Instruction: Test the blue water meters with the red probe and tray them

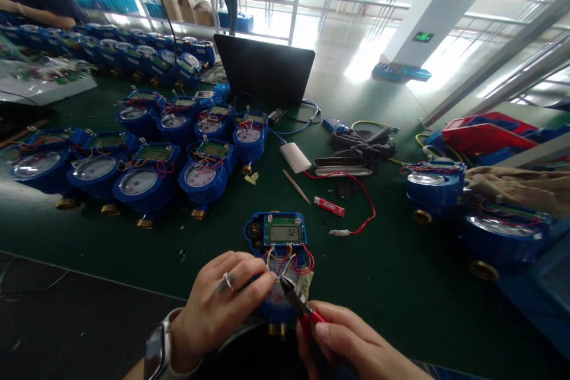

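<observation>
A blue meter [278, 307] with a lit display [285, 234] and thin coloured wires [289, 255] lies at the bottom centre, its brass fitting towards me. My left hand [227, 303], with a ring and a watch, has thumb and index finger pinched together over the wires; a white wire end seems to be between the fingertips. My right hand [342, 338] is wrapped round red-handled cutting pliers [303, 310]. The dark jaws of the pliers point at the left fingertips, above the meter's dial. A yellowish tag [306, 285] sits beside the jaws.
Several blue meters [142, 184] stand in rows on the green table [356, 285] at left, two more [434, 190] at right. A laptop [266, 68], white box [295, 157], red marker [329, 206], wooden stick [296, 186] and open case [342, 166] lie ahead. A person's arm [40, 15] shows upper left.
</observation>
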A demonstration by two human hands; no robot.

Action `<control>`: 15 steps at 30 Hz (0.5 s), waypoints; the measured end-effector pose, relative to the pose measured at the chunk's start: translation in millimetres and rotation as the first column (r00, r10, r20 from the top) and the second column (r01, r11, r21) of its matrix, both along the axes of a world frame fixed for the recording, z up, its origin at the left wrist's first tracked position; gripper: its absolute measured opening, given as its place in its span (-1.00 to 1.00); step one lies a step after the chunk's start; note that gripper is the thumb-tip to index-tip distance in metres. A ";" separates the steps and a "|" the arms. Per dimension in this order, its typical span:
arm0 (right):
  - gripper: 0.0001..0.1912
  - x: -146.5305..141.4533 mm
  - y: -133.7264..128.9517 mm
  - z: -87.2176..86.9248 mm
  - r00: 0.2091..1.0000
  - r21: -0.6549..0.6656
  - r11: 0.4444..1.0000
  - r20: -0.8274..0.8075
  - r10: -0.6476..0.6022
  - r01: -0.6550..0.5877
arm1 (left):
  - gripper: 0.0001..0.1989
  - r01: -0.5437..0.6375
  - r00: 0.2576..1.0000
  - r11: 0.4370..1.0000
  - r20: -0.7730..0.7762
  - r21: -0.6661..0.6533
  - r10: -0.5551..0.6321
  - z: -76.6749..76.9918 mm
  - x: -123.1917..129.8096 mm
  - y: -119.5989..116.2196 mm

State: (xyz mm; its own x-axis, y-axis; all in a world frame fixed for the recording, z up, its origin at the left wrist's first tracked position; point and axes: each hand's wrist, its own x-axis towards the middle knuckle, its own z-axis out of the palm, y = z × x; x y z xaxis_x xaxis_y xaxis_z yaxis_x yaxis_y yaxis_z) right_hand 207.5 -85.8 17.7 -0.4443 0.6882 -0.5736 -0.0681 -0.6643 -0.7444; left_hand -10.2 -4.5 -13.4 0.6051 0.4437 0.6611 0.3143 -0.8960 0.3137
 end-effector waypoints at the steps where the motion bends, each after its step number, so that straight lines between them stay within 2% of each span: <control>1: -0.50 0.4 -0.5 0.1 1.000 0.004 1.000 0.008 0.004 -0.004 | -0.85 -0.014 1.000 1.000 -0.002 0.019 0.014 -1.4 0.2 0.1; 4: -0.50 1.2 -1.8 0.4 1.000 -0.010 1.000 0.003 0.008 -0.008 | -0.87 -0.031 1.000 0.998 -0.001 0.058 0.031 -4.9 1.0 1.0; 8: -0.52 2.0 -2.2 -0.9 1.000 -0.056 0.998 -0.017 -0.019 0.018 | -0.86 -0.020 1.000 0.999 -0.008 0.039 0.020 -4.1 1.2 1.1; 15: -0.47 0.9 0.2 -4.5 1.000 -0.056 0.998 0.005 -0.029 0.029 | -0.83 -0.004 1.000 0.999 -0.016 0.035 0.004 -3.9 -0.8 -1.8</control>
